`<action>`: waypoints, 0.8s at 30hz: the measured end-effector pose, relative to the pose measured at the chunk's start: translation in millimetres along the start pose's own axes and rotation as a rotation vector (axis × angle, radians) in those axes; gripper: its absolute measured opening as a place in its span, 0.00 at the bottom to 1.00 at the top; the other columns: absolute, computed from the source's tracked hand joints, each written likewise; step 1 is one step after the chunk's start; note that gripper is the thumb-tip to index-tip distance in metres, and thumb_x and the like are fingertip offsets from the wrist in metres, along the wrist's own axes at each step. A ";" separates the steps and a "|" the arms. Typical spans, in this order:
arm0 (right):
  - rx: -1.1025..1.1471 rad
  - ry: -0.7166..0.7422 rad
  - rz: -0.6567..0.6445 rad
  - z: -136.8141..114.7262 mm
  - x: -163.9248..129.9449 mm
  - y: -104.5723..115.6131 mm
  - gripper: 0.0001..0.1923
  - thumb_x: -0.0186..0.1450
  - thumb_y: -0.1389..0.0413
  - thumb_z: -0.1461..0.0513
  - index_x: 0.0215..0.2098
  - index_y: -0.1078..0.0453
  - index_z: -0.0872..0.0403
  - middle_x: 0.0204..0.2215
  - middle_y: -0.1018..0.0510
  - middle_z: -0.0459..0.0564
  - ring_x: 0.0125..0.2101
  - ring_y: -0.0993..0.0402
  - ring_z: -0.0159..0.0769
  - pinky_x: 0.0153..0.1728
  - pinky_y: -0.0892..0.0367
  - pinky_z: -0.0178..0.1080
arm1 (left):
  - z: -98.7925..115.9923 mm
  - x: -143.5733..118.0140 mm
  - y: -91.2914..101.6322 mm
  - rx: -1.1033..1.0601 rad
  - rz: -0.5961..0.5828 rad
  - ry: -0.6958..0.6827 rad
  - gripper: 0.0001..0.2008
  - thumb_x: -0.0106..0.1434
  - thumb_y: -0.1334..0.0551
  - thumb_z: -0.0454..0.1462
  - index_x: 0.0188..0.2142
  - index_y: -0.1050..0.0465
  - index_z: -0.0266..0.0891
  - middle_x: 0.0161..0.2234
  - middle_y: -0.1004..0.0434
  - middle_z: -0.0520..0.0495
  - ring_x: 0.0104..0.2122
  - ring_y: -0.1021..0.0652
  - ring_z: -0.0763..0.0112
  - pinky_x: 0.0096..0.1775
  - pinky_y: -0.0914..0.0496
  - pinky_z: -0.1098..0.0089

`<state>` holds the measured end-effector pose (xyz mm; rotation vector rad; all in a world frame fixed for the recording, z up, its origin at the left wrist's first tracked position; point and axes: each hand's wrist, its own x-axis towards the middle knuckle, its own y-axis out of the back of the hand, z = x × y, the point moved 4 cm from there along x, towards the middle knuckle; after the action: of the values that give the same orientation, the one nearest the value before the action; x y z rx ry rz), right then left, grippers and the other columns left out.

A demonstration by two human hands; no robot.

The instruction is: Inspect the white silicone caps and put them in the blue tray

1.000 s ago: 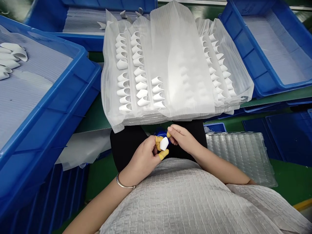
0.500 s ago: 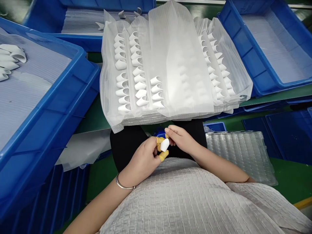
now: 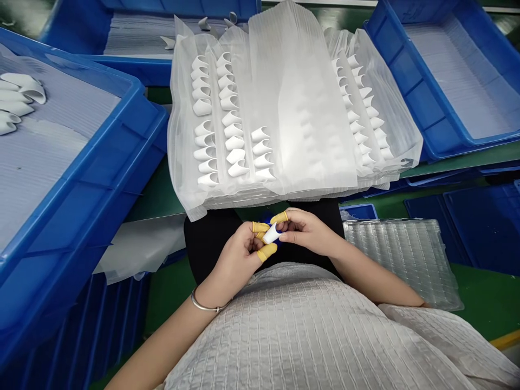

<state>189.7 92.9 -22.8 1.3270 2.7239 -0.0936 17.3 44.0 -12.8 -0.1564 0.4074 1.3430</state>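
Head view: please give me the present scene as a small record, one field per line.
Left hand: holds a white piece
Right hand: thumb and forefinger on the same piece
Yellow finger covers: on left hand and right forefinger
Ahead: columns of white pieces, partly under a translucent sheet
Blue bins: left bin with loose white pieces; far bin; right bin
Lower right: clear ridged tray
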 end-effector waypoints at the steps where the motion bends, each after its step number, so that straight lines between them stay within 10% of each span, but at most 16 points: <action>1: -0.051 0.033 0.003 -1.4 -0.9 0.7 0.14 0.64 0.37 0.56 0.47 0.26 0.50 0.38 0.29 0.48 0.37 0.30 0.35 0.37 0.33 0.37 | 0.6 -0.2 0.0 -0.022 -0.005 0.001 0.12 0.58 0.33 0.40 0.39 0.31 0.41 0.28 0.32 0.54 0.26 0.32 0.74 0.29 0.35 0.71; 9: -0.129 -0.001 0.017 -3.8 -4.0 -7.0 0.23 0.63 0.36 0.53 0.53 0.32 0.50 0.43 0.27 0.50 0.40 0.29 0.38 0.36 0.33 0.38 | 3.5 1.0 4.3 0.250 0.070 -0.169 0.08 0.62 0.36 0.41 0.35 0.32 0.40 0.29 0.31 0.52 0.28 0.30 0.71 0.30 0.35 0.69; 14: -0.299 -0.091 0.070 -9.1 -1.1 -19.6 0.16 0.65 0.39 0.49 0.35 0.32 0.53 0.31 0.29 0.45 0.31 0.33 0.34 0.31 0.39 0.36 | 11.0 0.6 2.4 0.481 0.076 -0.354 0.11 0.65 0.39 0.40 0.28 0.36 0.41 0.28 0.31 0.50 0.28 0.30 0.68 0.31 0.35 0.67; 24: 0.249 -0.335 0.141 15.6 7.2 -11.7 0.26 0.68 0.50 0.42 0.31 0.31 0.55 0.20 0.28 0.45 0.20 0.34 0.29 0.21 0.43 0.32 | 8.2 -2.9 3.7 0.450 0.072 -0.410 0.10 0.65 0.39 0.40 0.28 0.35 0.41 0.30 0.27 0.48 0.33 0.26 0.64 0.35 0.32 0.64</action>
<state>177.1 89.7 -39.1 1.4100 2.3890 -0.6020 14.9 45.0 -3.7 0.5041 0.3581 1.2824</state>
